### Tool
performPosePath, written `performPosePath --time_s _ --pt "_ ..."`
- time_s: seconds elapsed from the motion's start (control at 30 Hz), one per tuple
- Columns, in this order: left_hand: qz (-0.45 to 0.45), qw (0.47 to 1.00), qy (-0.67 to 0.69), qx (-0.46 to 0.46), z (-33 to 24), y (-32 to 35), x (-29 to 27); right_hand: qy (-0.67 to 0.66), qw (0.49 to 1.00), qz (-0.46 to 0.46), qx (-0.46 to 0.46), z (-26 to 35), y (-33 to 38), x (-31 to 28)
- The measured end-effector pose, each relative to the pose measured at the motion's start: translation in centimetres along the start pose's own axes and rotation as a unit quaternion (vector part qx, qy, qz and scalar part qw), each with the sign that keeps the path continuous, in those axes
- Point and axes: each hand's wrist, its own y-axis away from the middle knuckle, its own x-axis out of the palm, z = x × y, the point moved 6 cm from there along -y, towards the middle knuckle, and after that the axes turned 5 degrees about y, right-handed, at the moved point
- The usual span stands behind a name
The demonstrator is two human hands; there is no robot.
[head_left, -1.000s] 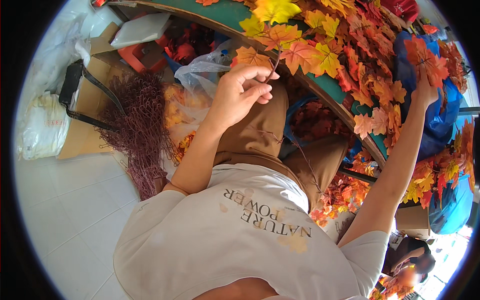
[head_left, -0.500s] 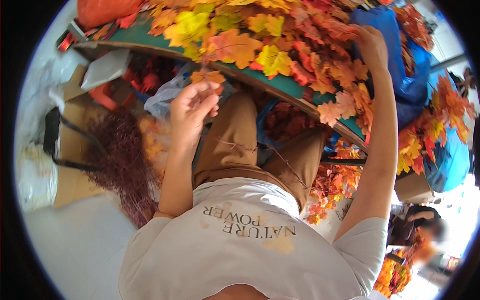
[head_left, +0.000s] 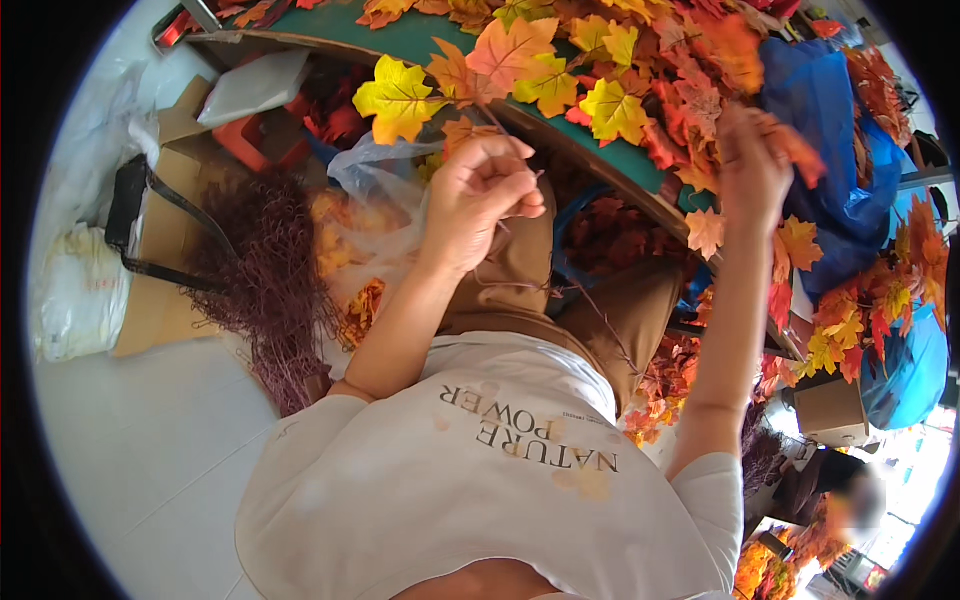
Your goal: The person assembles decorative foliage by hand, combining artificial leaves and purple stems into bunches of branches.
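My left hand (head_left: 478,208) is closed in a pinch round a thin brown twig (head_left: 606,325). Artificial maple leaves stand at its top, including a yellow leaf (head_left: 400,98) and a peach-orange leaf (head_left: 512,55). Below the hand the twig trails across my lap. My right hand (head_left: 750,175), slightly blurred, is at the near right side of the leaf pile (head_left: 690,90). An orange-red maple leaf (head_left: 797,150) sticks out from its fingers; the fingertips are partly hidden.
Leaves cover much of the green tabletop (head_left: 345,30). Blue plastic bags (head_left: 825,130) hang at the right. On the left are a bundle of dark purple twigs (head_left: 265,270), a cardboard box (head_left: 160,270) and a clear bag (head_left: 385,185). Another person (head_left: 820,485) is at lower right.
My right hand has drawn back from the pile toward me, with an orange-red leaf now in its fingers. My left hand still pinches the leafy twig. The whole view has shifted.
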Motion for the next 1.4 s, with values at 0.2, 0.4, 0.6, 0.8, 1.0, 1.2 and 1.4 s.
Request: performPosePath --time_s 0.2,0.4,0.6,0.8,1.0,1.2,1.4 --pt "0.022 0.999 0.022 -0.019 1.9 0.8 1.8 -0.125 0.974 -0.003 0.189 -8.5 12.5 6.4" --pt "0.007 0.999 0.046 -0.025 3.5 1.1 1.9 -0.22 0.948 -0.029 0.229 -10.5 15.0 6.4" --pt "0.005 0.998 0.061 -0.026 4.3 1.2 1.5 -0.236 0.938 -0.057 0.245 -11.2 15.3 5.9" --pt "0.004 0.998 0.062 -0.03 4.5 1.0 1.2 -0.223 0.947 -0.017 0.23 -10.7 15.3 6.5" --pt "-0.004 0.997 0.072 -0.029 4.8 1.0 1.0 -0.203 0.955 -0.018 0.217 -11.4 15.8 6.3" --pt "-0.037 0.997 0.074 0.007 4.8 1.0 0.2 -0.152 0.975 -0.032 0.156 -10.6 16.0 6.7" --pt "-0.019 0.998 0.055 -0.025 4.7 0.8 0.1 -0.098 0.986 -0.015 0.132 -10.2 16.2 6.5"
